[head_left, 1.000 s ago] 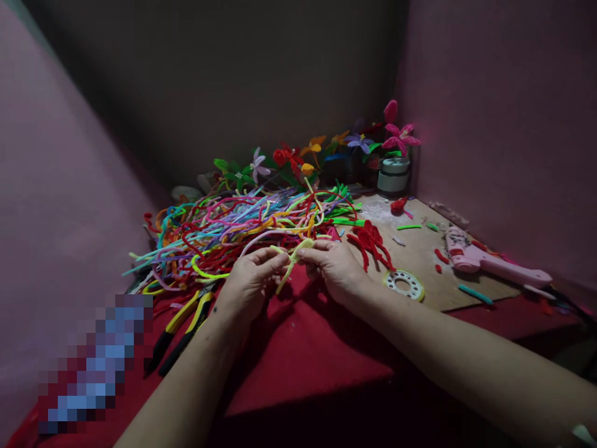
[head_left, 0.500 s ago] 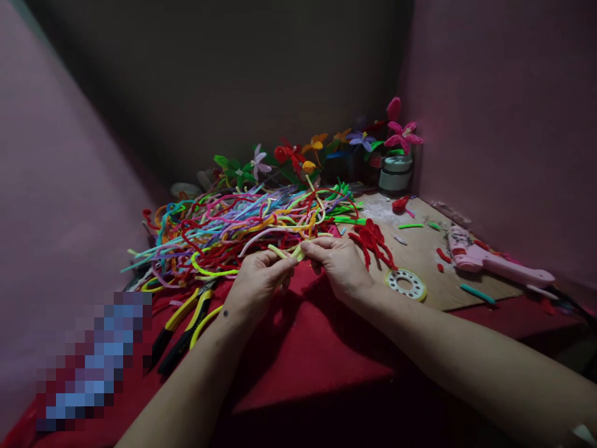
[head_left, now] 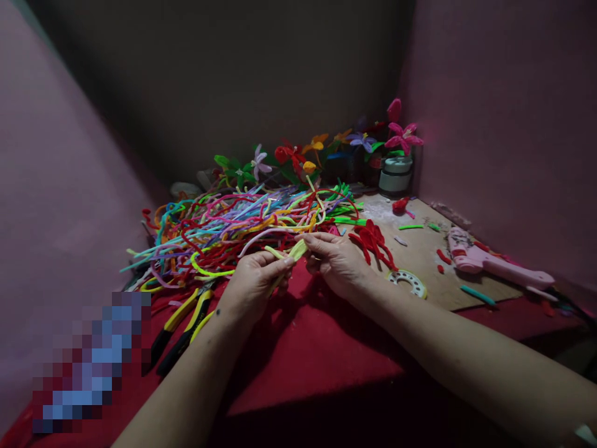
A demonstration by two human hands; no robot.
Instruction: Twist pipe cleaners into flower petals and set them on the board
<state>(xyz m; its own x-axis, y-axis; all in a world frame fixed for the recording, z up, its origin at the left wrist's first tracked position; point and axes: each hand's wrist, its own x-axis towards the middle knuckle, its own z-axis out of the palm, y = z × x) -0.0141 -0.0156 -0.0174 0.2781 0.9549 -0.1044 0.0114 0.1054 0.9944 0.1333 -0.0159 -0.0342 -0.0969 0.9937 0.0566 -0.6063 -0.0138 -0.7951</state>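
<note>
A pale yellow pipe-cleaner piece (head_left: 298,249) is pinched between both hands, above the red cloth. My left hand (head_left: 255,280) grips its lower end, with a thin yellow end sticking out to the upper left past the fingers. My right hand (head_left: 336,260) has thumb and fingers closed on its upper right end. Just behind the hands lies a big heap of coloured pipe cleaners (head_left: 224,227). Red looped pipe cleaners (head_left: 372,239) lie beyond my right hand.
Yellow-and-black pliers (head_left: 180,323) lie left of my left arm. On the board (head_left: 433,289) are a white ring spool (head_left: 422,285), a pink glue gun (head_left: 494,264) and scraps. Behind stand fuzzy flowers (head_left: 289,155) and a jar (head_left: 395,177).
My hands have drawn slightly apart, and more of the pale yellow piece shows between them. My right forearm has shifted and covers part of the ring spool.
</note>
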